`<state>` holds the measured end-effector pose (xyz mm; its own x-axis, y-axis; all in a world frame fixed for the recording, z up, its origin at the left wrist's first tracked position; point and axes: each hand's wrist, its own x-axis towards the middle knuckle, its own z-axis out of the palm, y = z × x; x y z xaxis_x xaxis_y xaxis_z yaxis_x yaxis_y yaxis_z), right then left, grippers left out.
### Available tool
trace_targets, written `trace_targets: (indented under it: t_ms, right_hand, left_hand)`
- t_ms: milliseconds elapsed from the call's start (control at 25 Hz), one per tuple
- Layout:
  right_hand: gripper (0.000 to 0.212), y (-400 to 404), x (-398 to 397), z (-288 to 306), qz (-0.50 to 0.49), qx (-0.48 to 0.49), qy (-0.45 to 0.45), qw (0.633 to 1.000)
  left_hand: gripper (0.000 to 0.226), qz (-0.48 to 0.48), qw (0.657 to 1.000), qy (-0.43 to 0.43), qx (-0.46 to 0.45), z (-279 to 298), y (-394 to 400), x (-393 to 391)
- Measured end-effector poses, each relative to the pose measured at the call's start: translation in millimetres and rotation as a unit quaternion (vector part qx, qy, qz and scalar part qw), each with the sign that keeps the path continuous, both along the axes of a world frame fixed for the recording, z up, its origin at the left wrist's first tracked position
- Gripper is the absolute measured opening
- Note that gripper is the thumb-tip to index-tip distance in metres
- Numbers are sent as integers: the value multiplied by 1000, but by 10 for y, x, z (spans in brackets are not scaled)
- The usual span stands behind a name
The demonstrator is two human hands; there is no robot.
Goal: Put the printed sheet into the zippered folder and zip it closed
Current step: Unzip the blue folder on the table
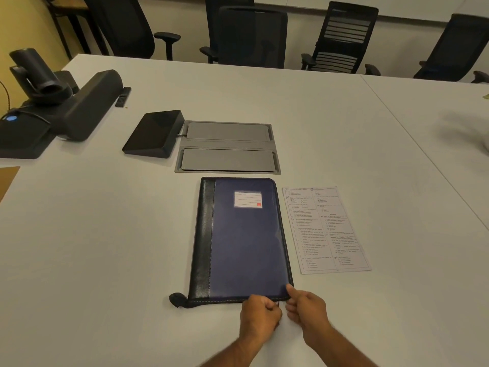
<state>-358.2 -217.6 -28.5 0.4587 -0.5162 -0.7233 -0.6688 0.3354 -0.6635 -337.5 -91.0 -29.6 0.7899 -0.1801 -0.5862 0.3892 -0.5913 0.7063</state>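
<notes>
Folder (246, 239), zippered: flat rectangle, blue cover, grained black spine, lying closed on grey table (105, 234) | printed sheet (326, 229): thin white paper, just right of folder, text illegible | left hand (260, 315): fist pinching zip pull at near edge, pull mostly hidden | right hand (307, 308): curled, thumb on folder's near-right corner.

No text can be read. The white printed sheet (326, 230) carries two columns of small black print, too fine to make out. The white label (248, 199) on the dark blue zippered folder (246, 239) shows only blank ruled lines and a red square.
</notes>
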Motion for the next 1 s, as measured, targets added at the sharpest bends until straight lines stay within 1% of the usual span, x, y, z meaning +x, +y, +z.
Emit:
trace_targets:
  t_ms: [120, 200, 320, 400, 560, 760, 1000]
  right_hand:
    - [21, -17, 61, -30, -39, 22, 3, 999]
    - [16, -24, 89, -29, -50, 46, 11, 998]
    - [10, -60, 118, 21, -43, 87, 12, 995]
    - [10, -69, 128, 51, -38, 101, 2, 994]
    - [12, -58, 146, 116, -27, 100, -4, 995]
    - [12, -75, 163, 175, -13, 99, -2, 995]
    - [13, -84, 182, 143, -9, 95, 4, 995]
  left_hand:
    - [27, -12, 999, -18, 24, 27, -5, -9]
    - [24, -25, 999, -38, 24, 31, 5, -9]
    - [21, -47, 996, -73, 34, 56, 37, -19]
    - [23, -54, 993, -93, 41, 70, 54, -26]
    - [25, -73, 984, -137, 86, 89, 86, -55]
    - [28, -129, 961, -184, 159, 47, 215, -14]
    - [26, -173, 939, -221, 197, -10, 581, 68]
